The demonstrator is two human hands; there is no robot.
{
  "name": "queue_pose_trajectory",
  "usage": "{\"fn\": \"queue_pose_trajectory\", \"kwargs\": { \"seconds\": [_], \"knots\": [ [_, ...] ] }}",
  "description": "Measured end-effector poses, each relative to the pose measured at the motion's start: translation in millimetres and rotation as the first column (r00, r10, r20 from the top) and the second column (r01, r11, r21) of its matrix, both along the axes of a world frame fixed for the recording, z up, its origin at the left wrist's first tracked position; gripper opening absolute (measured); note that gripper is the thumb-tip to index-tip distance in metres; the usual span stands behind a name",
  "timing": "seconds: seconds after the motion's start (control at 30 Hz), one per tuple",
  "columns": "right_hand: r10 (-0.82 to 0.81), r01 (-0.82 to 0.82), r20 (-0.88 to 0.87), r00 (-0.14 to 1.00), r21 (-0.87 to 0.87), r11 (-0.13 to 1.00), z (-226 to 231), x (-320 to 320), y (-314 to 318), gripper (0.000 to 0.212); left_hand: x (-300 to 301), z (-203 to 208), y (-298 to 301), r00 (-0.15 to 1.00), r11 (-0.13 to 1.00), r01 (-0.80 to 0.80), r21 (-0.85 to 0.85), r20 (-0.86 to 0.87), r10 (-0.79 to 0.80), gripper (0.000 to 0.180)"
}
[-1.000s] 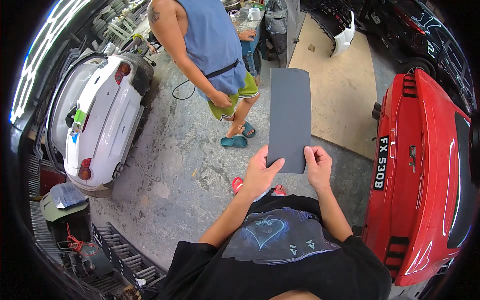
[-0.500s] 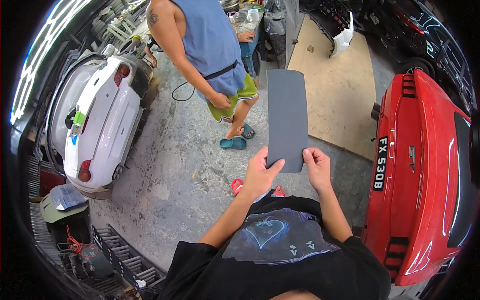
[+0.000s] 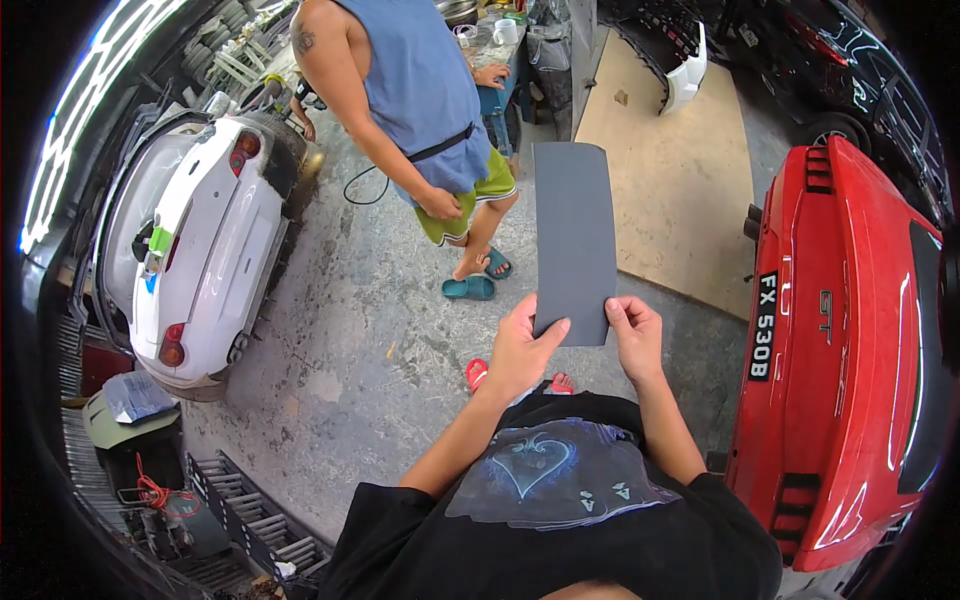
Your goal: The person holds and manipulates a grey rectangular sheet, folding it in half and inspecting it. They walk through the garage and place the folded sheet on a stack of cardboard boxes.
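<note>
A long dark grey sheet (image 3: 576, 235), which looks like sandpaper, stands lengthwise away from me between both hands. My left hand (image 3: 525, 345) grips its lower left corner, thumb on the face and fingers behind. At the lower right edge my right hand (image 3: 636, 338) pinches the sheet between thumb and fingers. The far end is unsupported, and its top right corner curls slightly. The fingers behind the sheet are partly hidden.
A co-worker in a blue sleeveless top (image 3: 425, 85) stands ahead, near a cluttered workbench (image 3: 490, 50). A white car (image 3: 215, 250) is at left, a red car (image 3: 830, 360) at right. Beyond the sheet lies a plywood board (image 3: 670, 170) carrying a white bumper piece (image 3: 687, 80). A black rack (image 3: 255, 515) sits lower left.
My hands and the sheet stay almost the same. The view has shifted very slightly, and the co-worker keeps the same stance.
</note>
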State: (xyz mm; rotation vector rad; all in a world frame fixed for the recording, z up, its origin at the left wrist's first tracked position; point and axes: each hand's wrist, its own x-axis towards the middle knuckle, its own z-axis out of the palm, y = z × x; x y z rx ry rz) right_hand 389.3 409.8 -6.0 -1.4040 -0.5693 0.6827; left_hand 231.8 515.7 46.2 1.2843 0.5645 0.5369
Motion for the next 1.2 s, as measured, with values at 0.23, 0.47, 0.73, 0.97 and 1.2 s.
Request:
{"fn": "queue_pose_trajectory", "kwargs": {
  "seconds": [0.23, 0.47, 0.73, 0.97, 1.2],
  "knots": [
    [-0.028, 0.028, 0.021, 0.999, -0.014, 1.000, -2.5, -1.3, 0.9, 0.020, 0.2, -7.8, 1.5, 0.999, 0.999, -0.031, 0.030, 0.015, 0.031, 0.035],
    [0.086, -0.086, 0.010, 0.996, -0.008, 0.996, -6.6, 3.9, -2.6, 0.019, -0.4, -11.6, 4.6, 0.998, 0.997, -0.068, 0.030, 0.016, 0.068, 0.028],
    [0.110, -0.110, 0.000, 0.994, -0.001, 0.994, -7.8, 4.1, 2.6, 0.019, -1.3, -12.9, 7.3, 0.996, 0.996, -0.083, 0.039, 0.020, 0.083, 0.027],
    [0.122, -0.122, 0.023, 0.992, -0.035, 0.992, -8.0, 1.1, 2.4, 0.018, -4.7, -11.5, 9.6, 0.995, 0.996, -0.094, 0.012, 0.028, 0.093, 0.026],
    [0.202, -0.187, 0.126, 0.971, -0.119, 0.975, -0.9, 2.5, -0.6, 0.015, -9.3, -11.5, 13.7, 0.992, 0.990, -0.124, 0.063, 0.028, 0.123, 0.026]
  ]
}}
